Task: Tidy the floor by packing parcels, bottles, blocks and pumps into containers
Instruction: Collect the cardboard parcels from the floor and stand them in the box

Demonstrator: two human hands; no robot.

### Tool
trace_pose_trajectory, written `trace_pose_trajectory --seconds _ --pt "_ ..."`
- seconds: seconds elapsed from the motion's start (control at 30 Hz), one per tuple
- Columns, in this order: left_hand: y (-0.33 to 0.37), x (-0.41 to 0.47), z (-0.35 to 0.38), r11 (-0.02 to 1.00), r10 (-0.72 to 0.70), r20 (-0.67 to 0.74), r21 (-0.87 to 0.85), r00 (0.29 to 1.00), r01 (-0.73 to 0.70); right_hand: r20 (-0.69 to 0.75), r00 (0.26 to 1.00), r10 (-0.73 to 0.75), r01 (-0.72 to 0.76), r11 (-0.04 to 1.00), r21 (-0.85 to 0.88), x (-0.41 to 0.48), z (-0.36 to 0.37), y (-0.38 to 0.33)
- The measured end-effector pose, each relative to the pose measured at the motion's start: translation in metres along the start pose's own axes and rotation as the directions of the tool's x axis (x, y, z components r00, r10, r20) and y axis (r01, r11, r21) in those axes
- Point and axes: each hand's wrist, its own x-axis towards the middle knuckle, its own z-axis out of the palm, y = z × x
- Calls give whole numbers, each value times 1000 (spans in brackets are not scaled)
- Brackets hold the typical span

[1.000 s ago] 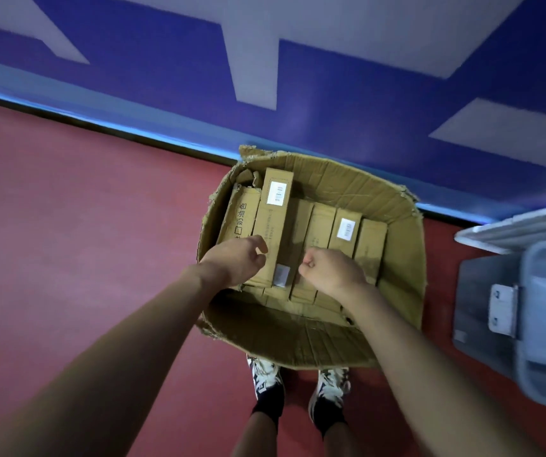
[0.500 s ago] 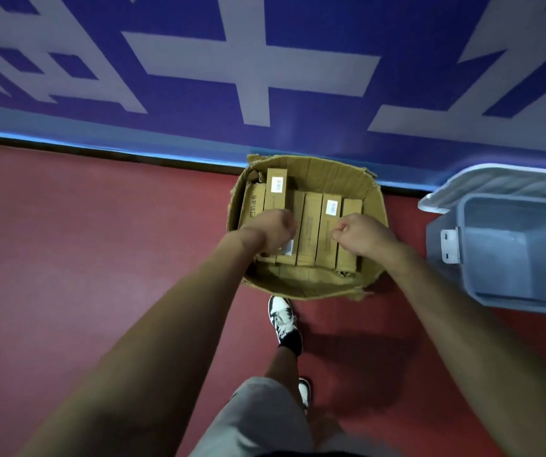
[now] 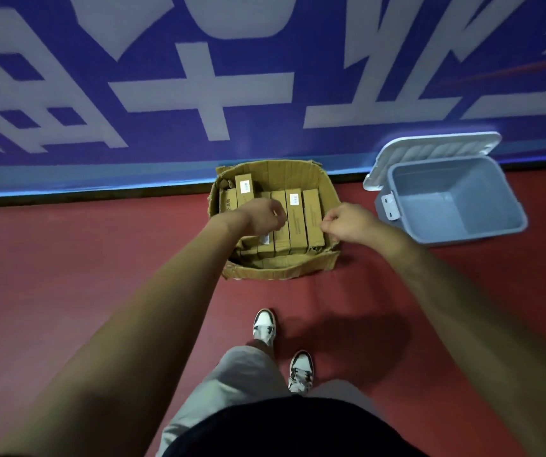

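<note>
Because the long brown cardboard parcels [image 3: 312, 214] are packed tightly in the torn cardboard box [image 3: 281, 270] at the far edge of the red floor [image 3: 67, 258], the left hand [image 3: 260, 216] and right hand [image 3: 347, 224] are held above, curled and seemingly empty.

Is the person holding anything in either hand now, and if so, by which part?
Nothing visible. The left hand and the right hand hover with curled fingers over the cardboard box of parcels, gripping none.

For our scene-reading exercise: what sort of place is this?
Probably an indoor sports or event hall: a red floor, a blue wall banner with big white characters, and a cardboard box.
</note>
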Motion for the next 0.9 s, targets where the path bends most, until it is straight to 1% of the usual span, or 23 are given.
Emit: trace_pose_trajectory --seconds 0.07,0.2,0.27,0.33,0.43,0.57,0.63,0.7,0.77,0.83,0.9 --pt "7 -9 3 998 29 44 58 999 -32 -35 999 27 -27 999 24 -19 2 2" --pt "9 -26 6 958 74 105 270 992 -101 -77 992 97 -89 991 97 -51 17 -2" --pt "1 -33 7 938 98 148 317 984 -142 -94 986 140 -125 981 149 -63 32 -9" --pt "-13 -44 7 923 123 199 337 972 -186 -119 974 191 -168 970 177 -77 49 -20" --pt "-39 -66 8 918 138 288 322 948 -232 -123 956 266 -234 946 226 -100 84 -37" --pt "-68 -94 14 905 151 363 323 919 -276 -152 924 351 -287 899 331 -137 135 -57" --pt "-75 -109 21 890 142 414 343 899 -299 -158 911 381 -307 883 355 -159 155 -64" --pt "-77 -121 31 850 166 457 383 874 -361 -145 897 418 -342 863 373 -182 174 -67" --pt "-73 -128 45 824 194 497 386 846 -415 -142 871 470 -386 834 394 -205 191 -65" --pt "-67 -137 62 784 202 543 408 815 -467 -145 840 523 -408 784 469 -233 208 -63" --pt "-57 -150 84 717 227 590 437 775 -543 -153 823 547 -400 751 526 -265 223 -61"
